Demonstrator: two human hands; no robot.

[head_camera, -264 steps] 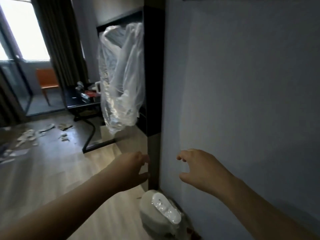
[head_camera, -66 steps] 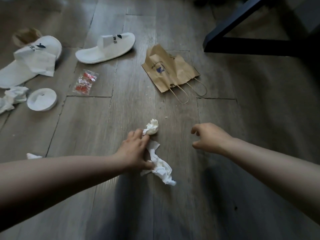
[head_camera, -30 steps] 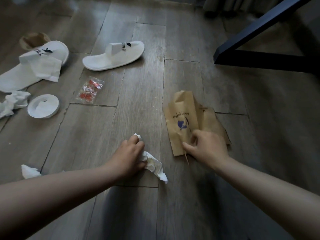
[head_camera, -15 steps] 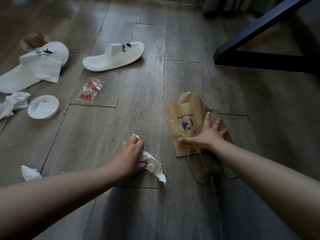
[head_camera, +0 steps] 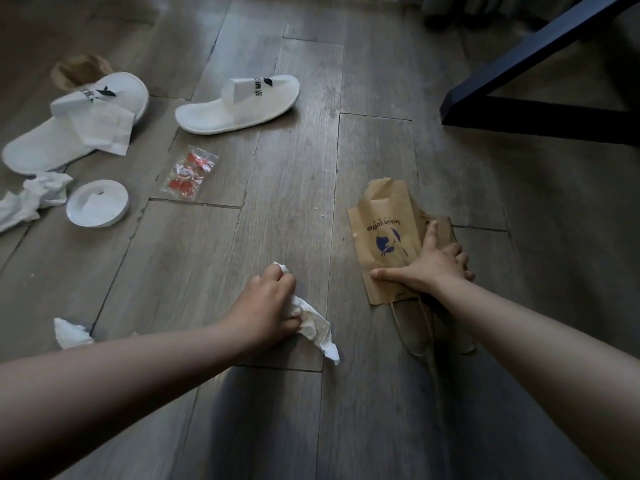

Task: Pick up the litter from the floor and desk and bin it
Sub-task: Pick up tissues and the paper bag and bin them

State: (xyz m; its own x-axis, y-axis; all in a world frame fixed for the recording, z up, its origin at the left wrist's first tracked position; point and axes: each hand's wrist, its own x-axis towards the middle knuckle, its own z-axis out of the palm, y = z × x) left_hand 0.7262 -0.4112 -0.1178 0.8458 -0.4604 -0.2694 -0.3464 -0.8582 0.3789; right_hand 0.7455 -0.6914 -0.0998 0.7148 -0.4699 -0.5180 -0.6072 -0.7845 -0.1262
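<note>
My left hand (head_camera: 266,303) grips crumpled white tissue (head_camera: 317,329) low over the wooden floor; the tissue trails out to the right of my fist. My right hand (head_camera: 427,268) lies on a flattened brown paper coffee bag (head_camera: 382,237), thumb stretched left across its lower edge and fingers spread over its right side. The bag's string handles (head_camera: 420,327) trail toward me on the floor. More litter lies at the left: a clear packet with red contents (head_camera: 188,174), a white cup lid (head_camera: 97,207), crumpled tissue (head_camera: 33,199) and a small tissue scrap (head_camera: 71,332).
Two white disposable slippers (head_camera: 239,105) (head_camera: 69,126) lie at the upper left, a paper napkin (head_camera: 104,128) draped over one and a brown paper item (head_camera: 79,69) behind it. A dark desk leg frame (head_camera: 530,84) stands at the upper right.
My right hand dragged the paper bag nearer, let go of its edge and now presses flat on it. My left hand keeps hold of the tissue in the same spot.
</note>
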